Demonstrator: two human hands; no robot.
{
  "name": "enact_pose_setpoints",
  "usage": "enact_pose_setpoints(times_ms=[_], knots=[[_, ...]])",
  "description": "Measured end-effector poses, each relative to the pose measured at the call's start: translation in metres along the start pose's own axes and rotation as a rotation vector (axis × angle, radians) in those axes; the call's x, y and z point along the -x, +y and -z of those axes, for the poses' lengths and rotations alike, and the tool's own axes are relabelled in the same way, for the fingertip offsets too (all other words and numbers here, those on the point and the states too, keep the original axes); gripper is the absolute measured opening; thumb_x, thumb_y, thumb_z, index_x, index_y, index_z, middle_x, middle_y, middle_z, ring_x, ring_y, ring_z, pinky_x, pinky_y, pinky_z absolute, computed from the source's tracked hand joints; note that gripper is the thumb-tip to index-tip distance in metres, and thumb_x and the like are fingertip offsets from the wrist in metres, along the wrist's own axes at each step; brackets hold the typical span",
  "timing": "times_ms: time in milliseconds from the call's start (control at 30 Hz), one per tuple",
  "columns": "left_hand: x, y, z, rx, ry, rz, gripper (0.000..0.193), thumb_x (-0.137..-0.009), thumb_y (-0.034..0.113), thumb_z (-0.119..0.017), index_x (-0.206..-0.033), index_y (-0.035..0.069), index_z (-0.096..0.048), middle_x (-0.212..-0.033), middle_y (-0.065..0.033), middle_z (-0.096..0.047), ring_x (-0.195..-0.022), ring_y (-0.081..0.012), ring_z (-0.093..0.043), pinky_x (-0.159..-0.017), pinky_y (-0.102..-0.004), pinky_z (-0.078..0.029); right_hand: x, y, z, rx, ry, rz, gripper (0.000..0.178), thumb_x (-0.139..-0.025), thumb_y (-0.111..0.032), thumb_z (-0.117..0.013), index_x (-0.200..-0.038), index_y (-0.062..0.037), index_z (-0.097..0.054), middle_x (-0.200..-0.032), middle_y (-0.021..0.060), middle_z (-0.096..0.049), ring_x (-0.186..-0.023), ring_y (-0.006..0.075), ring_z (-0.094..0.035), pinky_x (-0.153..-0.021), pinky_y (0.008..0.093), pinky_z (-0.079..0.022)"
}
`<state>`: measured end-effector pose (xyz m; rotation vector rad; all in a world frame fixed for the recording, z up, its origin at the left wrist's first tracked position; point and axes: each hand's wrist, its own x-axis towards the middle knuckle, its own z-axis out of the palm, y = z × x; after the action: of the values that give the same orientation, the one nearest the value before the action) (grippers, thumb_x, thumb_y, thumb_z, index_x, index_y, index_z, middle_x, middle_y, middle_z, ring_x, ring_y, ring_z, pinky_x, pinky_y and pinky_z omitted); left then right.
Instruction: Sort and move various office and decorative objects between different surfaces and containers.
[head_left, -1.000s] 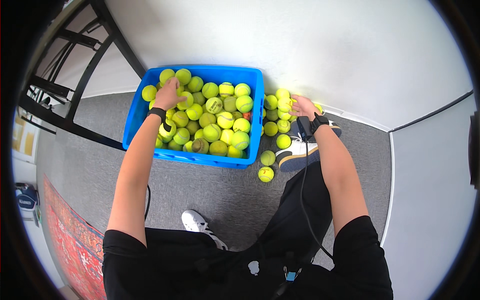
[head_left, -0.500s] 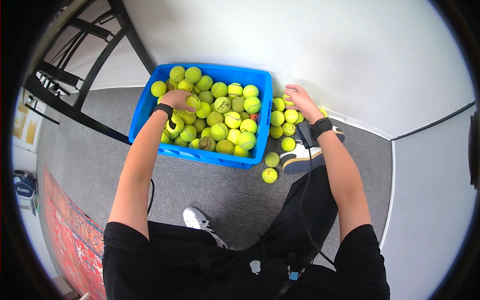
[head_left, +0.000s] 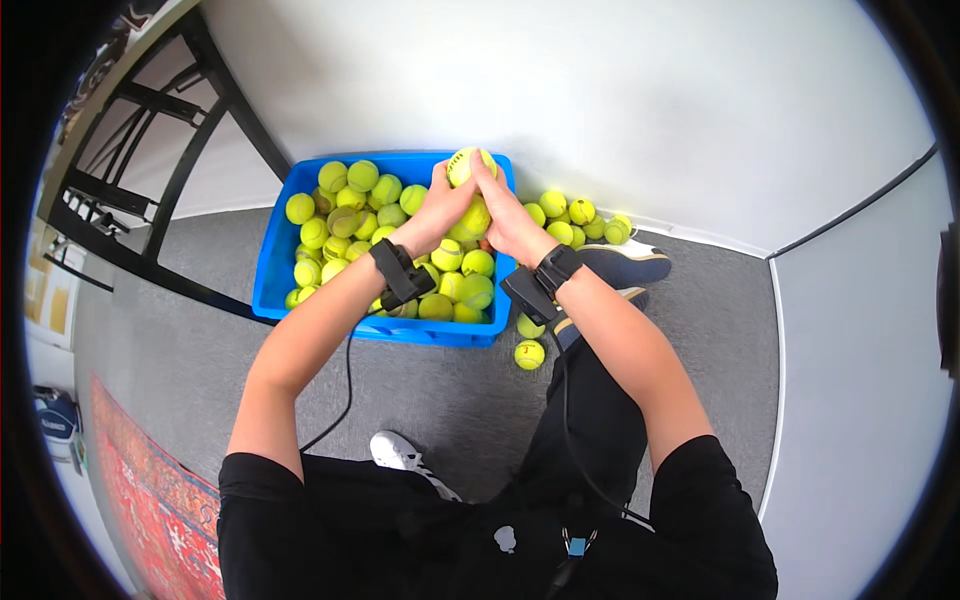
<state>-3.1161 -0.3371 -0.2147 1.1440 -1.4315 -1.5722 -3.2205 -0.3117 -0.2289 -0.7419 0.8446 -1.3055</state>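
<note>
My left hand and my right hand come together over the right side of a blue bin. Between them they clasp a yellow-green tennis ball near the fingertips. A second tennis ball shows between the palms, and whether it is held as well is hard to say. The bin is heaped with more tennis balls, partly hidden by my left forearm. Each wrist wears a black strap with a small device and a cable.
Loose tennis balls lie on the grey floor right of the bin, against the white wall. Another ball sits near my shoe. A black metal frame stands left of the bin; a red patterned rug lies lower left.
My left hand has moved right from the balls in the bin. My right hand has moved left from the floor balls to meet it, and a tennis ball is now clasped between them.
</note>
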Motion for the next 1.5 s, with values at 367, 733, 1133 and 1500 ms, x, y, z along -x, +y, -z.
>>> enact_pose_setpoints(times_ms=[367, 733, 1133, 1500], knots=[[0.008, 0.011, 0.041, -0.296, -0.394, 0.221, 0.075, -0.084, 0.066, -0.029, -0.138, 0.014, -0.022, -0.141, -0.0154, -0.024, -0.119, -0.0305, -0.041, -0.09, -0.0484, -0.042, -0.026, -0.022, 0.059, 0.073, -0.041, -0.13, 0.054, -0.086, -0.053, -0.044, -0.119, -0.0093, -0.043, -0.1, 0.0111, -0.06, -0.077, 0.0237, -0.063, -0.063, 0.0402, -0.053], [-0.029, -0.075, 0.206, -1.242, 0.128, 0.224, 0.087, -0.062, 0.052, -0.069, -0.133, 0.016, -0.034, -0.131, -0.027, -0.033, -0.12, -0.0436, -0.034, -0.1, -0.0459, -0.03, -0.002, -0.045, 0.184, 1.641, 0.64, 0.097, 0.058, -0.071, -0.048, -0.06, -0.116, -0.0128, -0.047, -0.091, 0.0206, -0.063, -0.088, 0.0376, -0.059, -0.076, 0.044, -0.047], [-0.009, -0.092, 0.261, -1.008, -0.003, 0.08, 0.086, -0.062, 0.03, -0.076, -0.133, 0.008, -0.031, -0.134, -0.0184, -0.035, -0.116, -0.0303, -0.044, -0.073, -0.0349, -0.053, -0.028, -0.021, 0.142, 1.429, 0.208, 0.112, 0.041, -0.08, -0.034, -0.057, -0.11, -0.0057, -0.056, -0.099, 0.0198, -0.062, -0.095, 0.0329, -0.059, -0.085, 0.0374, -0.046], [-0.042, -0.087, 0.208, -1.222, -0.088, 0.092, 0.058, -0.061, 0.029, -0.076, -0.11, 0.014, -0.049, -0.108, -0.0188, -0.045, -0.093, -0.0288, -0.054, -0.062, -0.0326, -0.051, -0.018, 0.038, 0.046, 1.443, -0.495, 0.387, 0.032, -0.08, -0.021, -0.056, -0.107, -0.0048, -0.055, -0.097, 0.0173, -0.06, -0.091, 0.0317, -0.058, -0.08, 0.0386, -0.048]])
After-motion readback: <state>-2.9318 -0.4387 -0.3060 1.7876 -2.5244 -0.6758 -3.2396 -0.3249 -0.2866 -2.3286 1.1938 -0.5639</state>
